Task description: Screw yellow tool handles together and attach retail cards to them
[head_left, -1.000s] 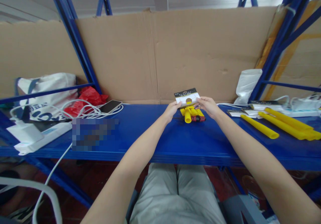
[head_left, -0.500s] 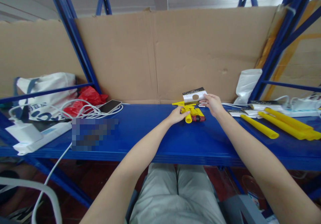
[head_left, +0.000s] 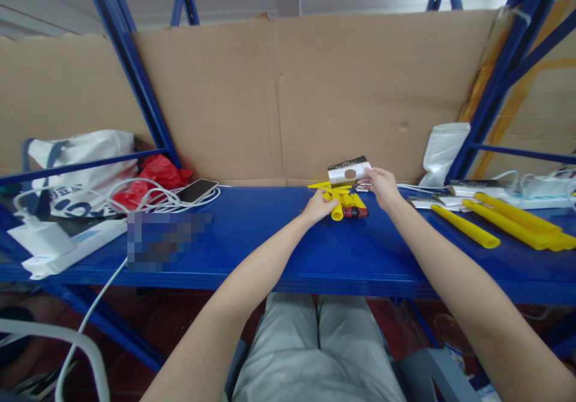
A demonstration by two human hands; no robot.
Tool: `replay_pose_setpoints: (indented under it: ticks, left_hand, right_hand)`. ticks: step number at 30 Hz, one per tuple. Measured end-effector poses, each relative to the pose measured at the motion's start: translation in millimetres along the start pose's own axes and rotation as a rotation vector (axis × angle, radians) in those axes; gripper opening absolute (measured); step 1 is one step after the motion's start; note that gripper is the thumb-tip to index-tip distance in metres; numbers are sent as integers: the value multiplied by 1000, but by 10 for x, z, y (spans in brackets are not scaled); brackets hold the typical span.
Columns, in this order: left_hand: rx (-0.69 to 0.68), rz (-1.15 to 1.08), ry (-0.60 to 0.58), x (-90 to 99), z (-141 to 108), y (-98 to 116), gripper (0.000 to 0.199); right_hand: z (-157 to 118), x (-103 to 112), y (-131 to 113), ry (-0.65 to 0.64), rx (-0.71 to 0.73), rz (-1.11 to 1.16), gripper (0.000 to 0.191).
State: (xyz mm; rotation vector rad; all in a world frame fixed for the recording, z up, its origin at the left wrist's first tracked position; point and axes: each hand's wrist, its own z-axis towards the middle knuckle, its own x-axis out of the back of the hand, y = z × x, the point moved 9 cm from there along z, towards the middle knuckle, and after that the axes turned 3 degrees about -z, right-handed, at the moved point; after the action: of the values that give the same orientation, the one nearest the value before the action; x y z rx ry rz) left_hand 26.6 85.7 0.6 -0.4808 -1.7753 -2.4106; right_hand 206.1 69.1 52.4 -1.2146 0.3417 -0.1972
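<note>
Near the back of the blue shelf, my left hand (head_left: 317, 207) is closed on a yellow tube (head_left: 337, 211) whose open end faces me. More yellow pieces (head_left: 346, 199) lie right beside it, together with a small dark red item (head_left: 356, 212). My right hand (head_left: 381, 186) pinches the right end of a white and black card (head_left: 349, 173) with an oval hole, held tilted just above the yellow pieces. The card partly hides what lies behind it.
Long yellow tubes (head_left: 468, 228) and flat packets (head_left: 425, 203) lie at the right, near a white pouch (head_left: 445, 153). At the left are a phone (head_left: 198, 191), white cables, a red bag (head_left: 164, 174), a cloth bag (head_left: 90, 162) and a power strip (head_left: 81, 249). Cardboard (head_left: 216, 102) stands behind.
</note>
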Motion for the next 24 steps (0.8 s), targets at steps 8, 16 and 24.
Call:
replay_pose_setpoints:
  ticks: [8,16,24]
  left_hand:
    - [223,-318,-102,-163,-125,-88,47]
    - [319,-613,-45,-49,-34,-121,12]
    - [220,-707,184,248,63,-137,5]
  right_hand:
    - [-19,-14,-9,16,-5,2,18]
    - [-8,14,-43,32,14,24,18]
    - [48,90,-62,90,68,40,17]
